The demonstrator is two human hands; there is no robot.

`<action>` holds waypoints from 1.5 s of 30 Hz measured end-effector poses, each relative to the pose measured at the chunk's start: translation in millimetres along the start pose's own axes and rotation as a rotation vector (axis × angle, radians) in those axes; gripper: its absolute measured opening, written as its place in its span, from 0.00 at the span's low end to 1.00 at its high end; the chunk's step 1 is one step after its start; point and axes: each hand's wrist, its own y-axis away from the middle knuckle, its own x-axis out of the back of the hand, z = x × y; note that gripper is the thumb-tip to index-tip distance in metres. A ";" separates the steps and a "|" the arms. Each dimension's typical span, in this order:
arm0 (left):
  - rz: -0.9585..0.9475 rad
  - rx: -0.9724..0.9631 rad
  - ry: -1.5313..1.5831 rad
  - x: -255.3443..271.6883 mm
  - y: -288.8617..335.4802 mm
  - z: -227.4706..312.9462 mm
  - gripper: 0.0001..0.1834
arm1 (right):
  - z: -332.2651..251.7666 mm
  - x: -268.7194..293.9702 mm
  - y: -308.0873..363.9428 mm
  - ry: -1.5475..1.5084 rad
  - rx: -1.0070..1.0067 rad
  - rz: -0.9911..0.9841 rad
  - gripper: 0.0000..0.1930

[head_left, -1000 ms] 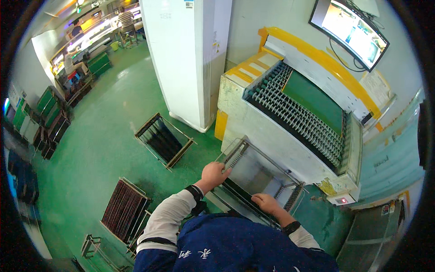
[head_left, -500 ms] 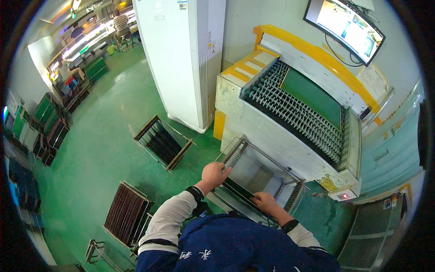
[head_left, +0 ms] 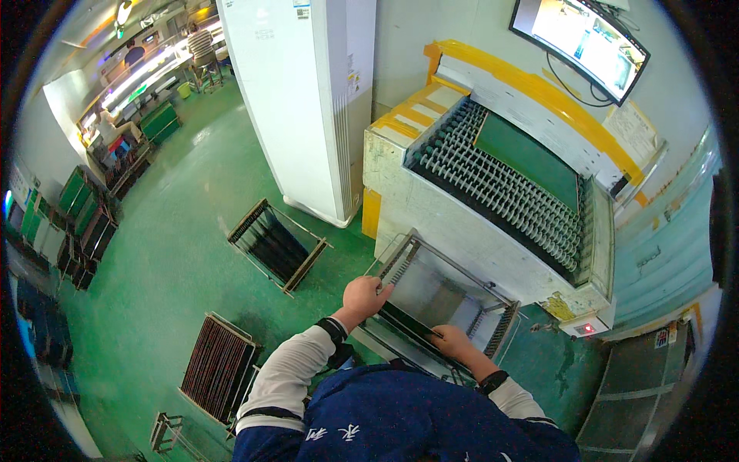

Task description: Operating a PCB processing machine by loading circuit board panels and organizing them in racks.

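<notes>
Directly in front of me stands a metal slotted rack (head_left: 449,262) with toothed side rails. A thin dark green panel (head_left: 408,321) sits upright in its near part, its top edge running between my hands. My left hand (head_left: 362,300) is closed at the panel's left end, beside the left toothed rail; the fingertips are partly hidden. My right hand (head_left: 456,346) pinches the top edge toward the right end. A roller conveyor machine (head_left: 508,192) rises just beyond the rack, with a flat green panel (head_left: 531,158) lying on its rollers.
A rack of dark panels (head_left: 277,248) stands on the green floor to the left, another filled rack (head_left: 219,362) nearer me. A tall white cabinet-like unit (head_left: 296,108) stands beside the machine. A monitor (head_left: 581,46) hangs above. People sit at lit benches (head_left: 142,81) far left.
My hands keep their hold on the panel with no clear movement. The view has shifted very slightly; the panel on the rollers looks a little farther left in the picture.
</notes>
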 end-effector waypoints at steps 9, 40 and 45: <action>-0.012 0.005 0.030 -2.8 -0.6 -3.8 0.24 | 12.2 -5.4 -5.6 0.041 0.017 0.013 0.18; -0.044 0.028 0.016 -1.9 -2.4 -1.7 0.24 | 16.8 -5.6 -7.2 0.023 0.013 0.010 0.18; -0.044 0.032 0.008 -0.7 -2.5 -0.7 0.24 | 16.6 -5.8 -7.3 0.017 0.015 0.020 0.18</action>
